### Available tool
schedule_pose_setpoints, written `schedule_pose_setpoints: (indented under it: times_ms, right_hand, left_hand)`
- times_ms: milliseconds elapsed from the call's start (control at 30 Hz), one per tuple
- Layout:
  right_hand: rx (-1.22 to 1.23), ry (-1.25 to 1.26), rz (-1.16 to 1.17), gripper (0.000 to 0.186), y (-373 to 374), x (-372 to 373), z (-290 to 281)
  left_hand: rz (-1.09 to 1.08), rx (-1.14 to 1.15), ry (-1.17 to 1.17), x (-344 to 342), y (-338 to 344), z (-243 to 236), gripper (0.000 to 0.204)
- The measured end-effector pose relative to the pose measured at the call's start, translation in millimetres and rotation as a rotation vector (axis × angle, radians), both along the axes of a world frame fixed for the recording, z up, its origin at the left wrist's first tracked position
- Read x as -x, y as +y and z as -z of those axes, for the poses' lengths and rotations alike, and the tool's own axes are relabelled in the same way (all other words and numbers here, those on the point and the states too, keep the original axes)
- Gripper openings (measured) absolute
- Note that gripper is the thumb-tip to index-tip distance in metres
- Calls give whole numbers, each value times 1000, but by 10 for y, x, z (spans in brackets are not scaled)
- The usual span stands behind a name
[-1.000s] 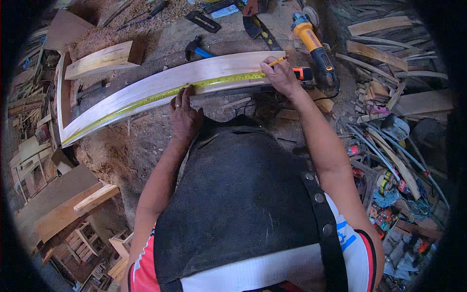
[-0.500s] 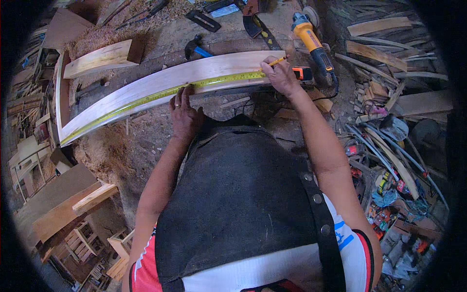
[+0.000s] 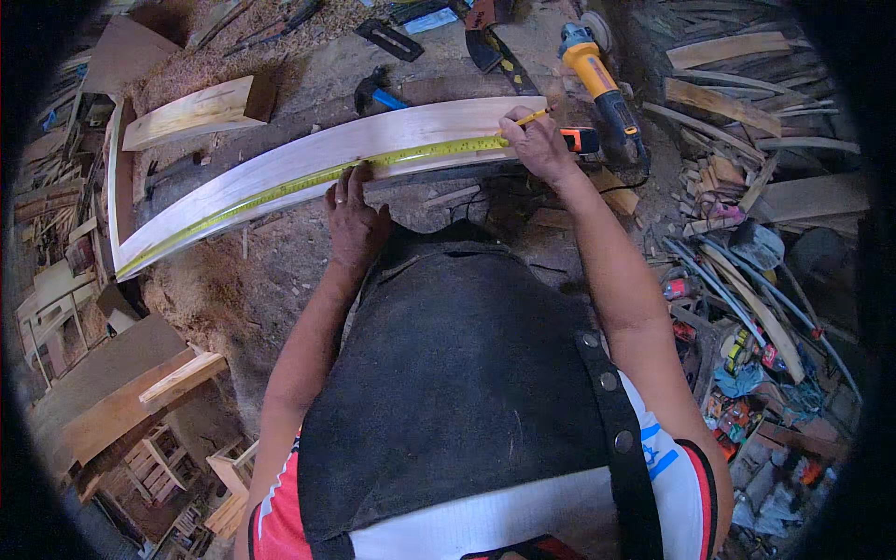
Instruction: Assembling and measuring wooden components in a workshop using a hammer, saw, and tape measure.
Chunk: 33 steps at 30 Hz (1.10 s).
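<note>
A long pale wooden board (image 3: 373,133), joined at its far left end to an upright wooden piece (image 3: 119,177), lies across the bench. A yellow tape measure blade (image 3: 280,191) runs along it; the orange and black tape case (image 3: 581,141) sits at the right end. My left hand (image 3: 357,224) rests its outstretched fingers on the blade and the board's near edge, holding nothing. With my right hand (image 3: 539,154) I grip a yellow pencil (image 3: 532,118) over the board's right end, close beside the tape case. My right palm side is hidden.
Beyond the board lie a blue-handled hammer (image 3: 378,93), a black slotted tool (image 3: 389,40), a handsaw (image 3: 485,42) and a yellow angle grinder (image 3: 597,75) with its cord. A short curved wood block (image 3: 191,114) sits at left. Wood offcuts (image 3: 723,107) pile up at right.
</note>
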State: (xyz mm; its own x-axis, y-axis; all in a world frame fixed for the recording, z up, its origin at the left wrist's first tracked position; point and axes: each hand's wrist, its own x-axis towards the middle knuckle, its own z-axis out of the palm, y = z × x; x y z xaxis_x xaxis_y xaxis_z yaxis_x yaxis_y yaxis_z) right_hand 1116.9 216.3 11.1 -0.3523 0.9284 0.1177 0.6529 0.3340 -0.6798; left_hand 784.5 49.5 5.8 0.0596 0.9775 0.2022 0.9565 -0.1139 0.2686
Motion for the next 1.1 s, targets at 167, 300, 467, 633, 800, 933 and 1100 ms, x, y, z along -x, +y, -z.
schedule_pose_setpoints:
  times_ms: [167, 300, 467, 633, 800, 933, 1100]
  right_hand:
    - [164, 148, 71, 31, 22, -22, 11]
    - [108, 103, 41, 32, 21, -31, -7]
    - [67, 31, 31, 32, 33, -20, -17]
    - [74, 37, -3, 32, 28, -25, -26]
    - [43, -36, -65, 27, 15, -29, -51]
    - [38, -28, -73, 30, 13, -15, -61]
    - [77, 28, -18, 34, -16, 3, -73]
  left_hand:
    - [-12, -5, -64, -6, -3, 2, 90]
    - [-14, -6, -17, 1, -2, 27, 91]
    - [-13, 1, -29, 6, 2, 37, 93]
    - [-23, 26, -43, -3, 5, 12, 92]
    - [-7, 22, -3, -6, -7, -18, 89]
    - [-16, 44, -9, -6, -5, -15, 89]
    - [-32, 58, -35, -3, 5, 7, 90]
